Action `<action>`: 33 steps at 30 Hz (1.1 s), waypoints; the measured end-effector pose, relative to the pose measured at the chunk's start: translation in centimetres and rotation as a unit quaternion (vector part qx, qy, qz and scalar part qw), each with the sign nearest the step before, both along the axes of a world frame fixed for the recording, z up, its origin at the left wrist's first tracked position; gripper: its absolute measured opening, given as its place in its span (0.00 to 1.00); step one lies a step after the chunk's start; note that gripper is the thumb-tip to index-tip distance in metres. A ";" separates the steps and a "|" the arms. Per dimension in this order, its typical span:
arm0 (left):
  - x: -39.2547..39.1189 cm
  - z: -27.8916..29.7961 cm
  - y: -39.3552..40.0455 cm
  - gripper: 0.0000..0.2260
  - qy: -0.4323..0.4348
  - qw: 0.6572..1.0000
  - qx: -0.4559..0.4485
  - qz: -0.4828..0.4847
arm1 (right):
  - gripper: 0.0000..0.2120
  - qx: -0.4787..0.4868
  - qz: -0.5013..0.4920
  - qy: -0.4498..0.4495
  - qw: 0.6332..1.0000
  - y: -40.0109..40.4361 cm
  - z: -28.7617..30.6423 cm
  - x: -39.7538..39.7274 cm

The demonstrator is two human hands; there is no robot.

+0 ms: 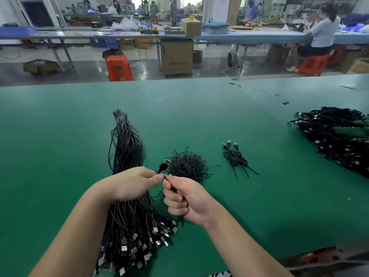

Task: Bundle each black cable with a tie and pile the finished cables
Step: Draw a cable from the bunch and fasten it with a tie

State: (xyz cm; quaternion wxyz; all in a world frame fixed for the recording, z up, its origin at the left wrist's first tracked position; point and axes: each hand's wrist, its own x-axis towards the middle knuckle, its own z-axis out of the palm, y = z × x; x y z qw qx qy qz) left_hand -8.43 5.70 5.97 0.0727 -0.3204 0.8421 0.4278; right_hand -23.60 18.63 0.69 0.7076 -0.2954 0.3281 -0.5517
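- Left hand [133, 183] fingers pinched the black USB cable [164, 164] just behind its plug, above the green tabletop [60, 136].
- Right hand [185, 200] fingers curled round the gathered cable, pinching near the left thumb.
- Cable looked light, thin, floppy, springy; best held at the coil's middle.
- Tie heap [186, 165] just beyond; three finished cables [236, 156] to the right.

bright, even indoor light, wide-angle bend at the edges

soft shadows fall on the green matte table [60, 136]; the far workshop background is blown out, glary and slightly blurred.
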 end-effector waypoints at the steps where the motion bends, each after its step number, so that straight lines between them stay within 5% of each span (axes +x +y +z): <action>1: -0.1 -0.2 0.0 0.11 0.018 1.000 0.014 0.006 | 0.15 0.000 -0.002 0.002 1.000 0.0 0.0 0.0; 4: -1.2 -0.8 0.1 0.21 0.236 0.957 0.030 0.166 | 0.16 -0.005 0.008 -0.007 1.000 0.1 0.1 0.4; 6: -2.3 -0.7 -0.4 0.19 0.442 0.813 0.139 0.354 | 0.16 -0.003 0.011 0.002 1.000 0.0 0.0 0.7; 8: -2.7 0.2 -1.3 0.19 0.549 0.651 0.299 0.430 | 0.16 0.011 -0.002 0.006 1.000 -0.2 -0.1 0.8; 10: -2.2 1.1 -1.7 0.18 0.570 0.572 0.418 0.417 | 0.17 0.025 -0.022 -0.009 0.999 -0.6 -0.2 0.4; 12: -1.4 1.6 -1.4 0.15 0.540 0.589 0.496 0.340 | 0.17 0.034 -0.035 -0.059 0.997 -0.9 -0.2 -0.3; 13: -1.0 1.6 -1.2 0.15 0.514 0.628 0.511 0.281 | 0.17 0.038 -0.038 -0.092 0.994 -1.1 -0.2 -0.8; 16: 0.3 1.2 -0.8 0.16 0.392 0.827 0.398 0.070 | 0.15 0.042 -0.034 -0.139 0.989 -1.3 0.0 -2.1; 18: 0.6 1.1 -0.6 0.18 0.256 0.918 0.293 -0.077 | 0.14 0.042 -0.025 -0.119 0.992 -1.4 0.3 -2.5; 20: 0.5 1.2 -0.4 0.20 0.126 0.950 0.253 -0.130 | 0.14 0.042 -0.023 -0.078 0.996 -1.4 0.6 -2.7; 23: -0.5 0.5 -0.1 0.16 0.025 0.983 0.175 -0.050 | 0.13 0.011 -0.026 0.006 1.000 -1.0 1.2 -3.1; 26: -1.5 -0.9 -0.1 0.15 0.142 0.973 0.163 0.083 | 0.12 -0.017 -0.021 0.053 0.998 -0.5 1.8 -3.0; 28: -2.2 -1.4 0.3 0.17 0.271 0.926 0.212 0.155 | 0.12 -0.028 -0.020 0.079 0.996 -0.3 2.0 -2.6; 31: -3.6 -1.9 1.2 0.17 0.364 0.873 0.210 0.246 | 0.12 -0.035 -0.018 0.221 0.974 -0.3 1.7 -1.7; 33: -4.3 -1.5 1.4 0.20 0.414 0.809 0.286 0.304 | 0.12 -0.026 -0.016 0.318 0.948 -0.2 1.1 -0.9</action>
